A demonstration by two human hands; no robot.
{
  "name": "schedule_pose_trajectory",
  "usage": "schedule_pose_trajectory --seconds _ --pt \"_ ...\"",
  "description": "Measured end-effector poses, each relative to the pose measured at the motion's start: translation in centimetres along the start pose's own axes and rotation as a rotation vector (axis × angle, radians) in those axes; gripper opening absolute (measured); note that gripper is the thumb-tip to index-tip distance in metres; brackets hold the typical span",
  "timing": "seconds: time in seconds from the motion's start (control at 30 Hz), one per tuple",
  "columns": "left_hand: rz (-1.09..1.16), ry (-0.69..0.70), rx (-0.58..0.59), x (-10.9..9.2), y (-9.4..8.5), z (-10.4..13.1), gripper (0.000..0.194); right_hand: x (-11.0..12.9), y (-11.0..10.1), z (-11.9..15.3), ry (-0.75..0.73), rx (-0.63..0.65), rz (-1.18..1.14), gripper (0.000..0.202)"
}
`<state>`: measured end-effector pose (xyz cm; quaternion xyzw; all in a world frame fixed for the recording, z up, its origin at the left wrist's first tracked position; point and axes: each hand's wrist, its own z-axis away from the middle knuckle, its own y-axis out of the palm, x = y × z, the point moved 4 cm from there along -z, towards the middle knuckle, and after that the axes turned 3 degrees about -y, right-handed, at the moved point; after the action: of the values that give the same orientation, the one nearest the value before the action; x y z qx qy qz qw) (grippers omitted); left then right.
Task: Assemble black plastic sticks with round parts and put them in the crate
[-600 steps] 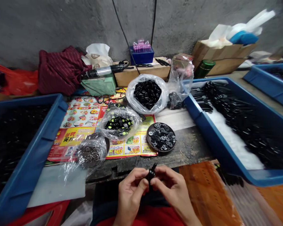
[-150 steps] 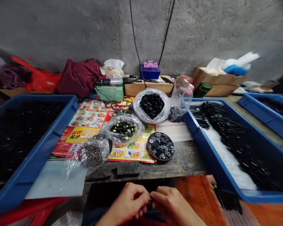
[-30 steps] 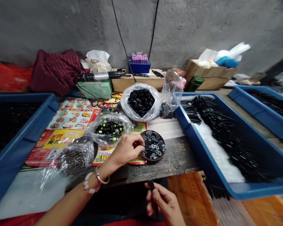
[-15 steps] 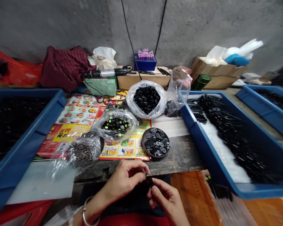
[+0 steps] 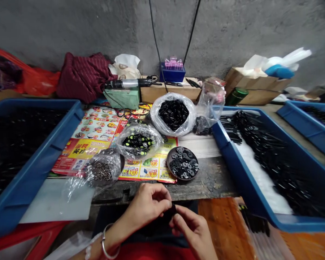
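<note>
At the near edge of the bench, my left hand [image 5: 153,202] has its thumb and forefinger pinched together. Close against it, my right hand [image 5: 191,225] is closed too, thumb against bent fingers. Both meet on a small black piece [image 5: 173,208], mostly covered by the fingers, so its kind cannot be made out. Just beyond the hands stands a round dish [image 5: 197,173] of flat black and grey skull-shaped pieces. Left of it are a clear bag of small screws [image 5: 103,171] and a bag of black parts with yellow-green spots [image 5: 139,143].
A plastic bag of black oval pieces [image 5: 173,115] stands farther back. Blue trays flank the bench, the left tray [image 5: 47,151] and the right tray [image 5: 224,144], both with black parts. An electric screwdriver [image 5: 130,83] rests on a green box [image 5: 121,97] near the wall.
The view has turned slightly left, so the bench appears farther right. My left thumb and forefinger have closed together, and less of the black piece shows between my hands.
</note>
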<state>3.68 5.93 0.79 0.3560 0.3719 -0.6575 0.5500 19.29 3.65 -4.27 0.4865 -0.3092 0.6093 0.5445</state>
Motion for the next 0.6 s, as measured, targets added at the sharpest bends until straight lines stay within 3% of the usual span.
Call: schedule_pose_trajectory --seconds 0.13,0.27,0.6 --pt "-0.044 -0.010 -0.005 0.12 0.01 0.07 0.010 -0.02 -0.29 -0.17 -0.003 0.000 -0.002 0.039" --pt "-0.050 -0.011 -0.014 -0.06 0.01 -0.09 0.010 0.02 -0.17 -0.27 0.017 0.080 0.020 0.039" --pt "-0.109 0.000 -0.006 -0.02 0.36 -0.11 0.007 0.73 0.42 -0.14 0.020 0.017 -0.013 0.045"
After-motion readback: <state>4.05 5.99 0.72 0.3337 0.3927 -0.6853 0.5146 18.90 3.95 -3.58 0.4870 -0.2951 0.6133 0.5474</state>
